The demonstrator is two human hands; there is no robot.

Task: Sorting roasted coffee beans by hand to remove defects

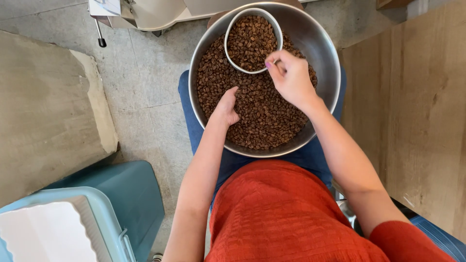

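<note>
The cup (252, 41), a small white round one filled nearly to the brim with brown beans (257, 109), sits inside the bowl (320, 43), against its far side, partly sunk in the loose beans that cover the bowl's floor. The right hand (290, 77) is at the cup's near right rim: its fingers (272, 65) are curled together and pinch that rim, the thumb tip on the edge and the other fingers folded behind it, so the cup lies just beyond and to the left of the fingertips. Whether any fingers reach inside the cup cannot be told.

The left hand (225, 106) is in the bowl's near left part, palm down, well short of the cup. Its fingers are loosely bent and pushed into the beans, which hide the tips; how far they are closed, and whether they have hold of any beans, cannot be told.

The bowl is wide, round and of bare metal, and rests on the person's lap over blue trousers (191, 126). Nearer the camera is a red top (281, 213). The floor (145, 82) is grey. On the left lies a grey slab (48, 111), with a teal bin (131, 194) near it. A wooden panel (412, 106) stands on the right.
</note>
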